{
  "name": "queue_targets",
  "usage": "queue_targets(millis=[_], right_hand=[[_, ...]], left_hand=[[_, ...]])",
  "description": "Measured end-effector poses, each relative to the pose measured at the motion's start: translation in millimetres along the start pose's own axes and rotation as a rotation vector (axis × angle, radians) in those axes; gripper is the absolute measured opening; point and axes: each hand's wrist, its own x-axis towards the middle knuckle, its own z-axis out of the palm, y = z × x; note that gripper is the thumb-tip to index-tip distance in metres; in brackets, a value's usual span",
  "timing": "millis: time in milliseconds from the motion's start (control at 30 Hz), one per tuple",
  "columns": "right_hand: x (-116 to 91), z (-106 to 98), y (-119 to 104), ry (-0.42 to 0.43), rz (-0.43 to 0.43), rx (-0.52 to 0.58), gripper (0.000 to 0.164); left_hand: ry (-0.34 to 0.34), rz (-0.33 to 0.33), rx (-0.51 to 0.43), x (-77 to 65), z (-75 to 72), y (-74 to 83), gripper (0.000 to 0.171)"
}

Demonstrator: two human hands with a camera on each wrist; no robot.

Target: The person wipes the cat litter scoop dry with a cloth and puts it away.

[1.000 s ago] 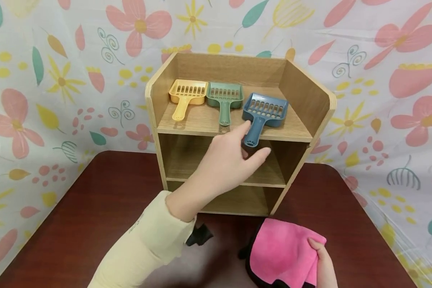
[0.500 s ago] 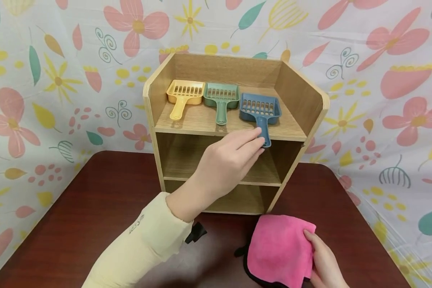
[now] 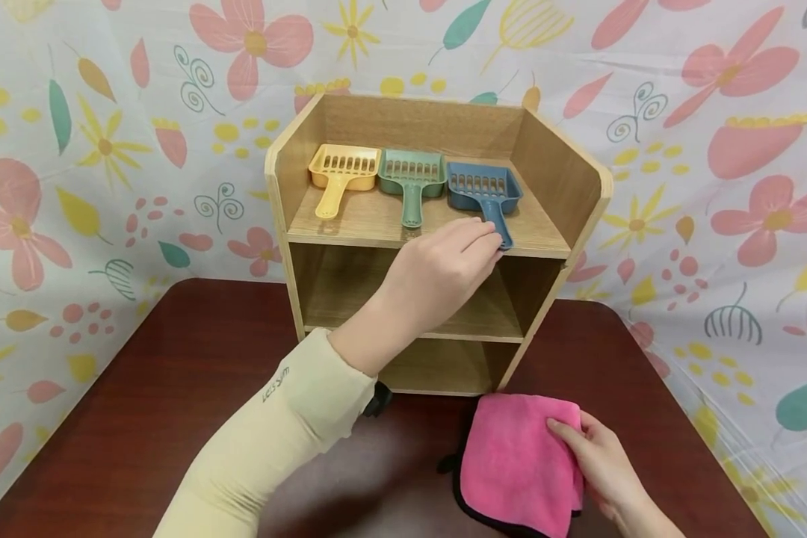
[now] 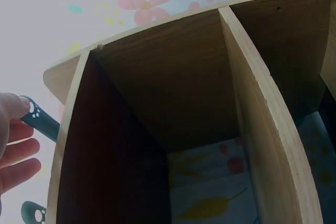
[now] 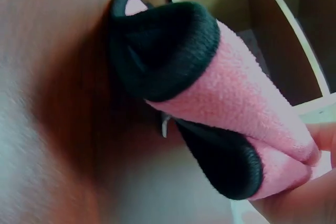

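A blue litter scoop (image 3: 484, 187) lies at the right of the shelf unit's top, slats toward the back, its handle jutting forward to the front edge. My left hand (image 3: 437, 269) pinches that handle; in the left wrist view the thumb sits on the handle's paw-print end (image 4: 41, 119). Left of it lie a green scoop (image 3: 412, 175) and a yellow scoop (image 3: 345, 170), handles forward. My right hand (image 3: 601, 459) grips a folded pink towel (image 3: 518, 456) with black edging by its right side, low in front of the unit. The right wrist view shows the towel's folded layers (image 5: 236, 87).
The wooden shelf unit (image 3: 553, 179) has raised sides and back around its top, with two compartments below. It stands on a dark red-brown table (image 3: 195, 359). A flower-patterned curtain (image 3: 699, 246) hangs behind and at both sides.
My left hand has taken hold of the blue scoop's handle, and the scoop has turned and shifted back toward the green one. My right hand and towel have moved slightly up and left.
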Motion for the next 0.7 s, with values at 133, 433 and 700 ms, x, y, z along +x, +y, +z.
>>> queue_targets(millis=[133, 433, 700], right_hand=[[5.9, -3.6, -7.3, -0.027, -0.022, -0.125, 0.02], [21.1, -23.0, -14.1, -0.128, -0.16, -0.438, 0.037], [37.6, -28.4, -0.3, -0.039, -0.273, -0.692, 0.039]], left_hand=[[-0.033, -0.013, 0.019, 0.8, 5.0, -3.7, 0.019], [-0.083, -0.066, 0.033, 4.8, 14.5, -5.5, 0.02], [-0.076, -0.112, 0.033, -4.8, 8.5, -5.9, 0.021]])
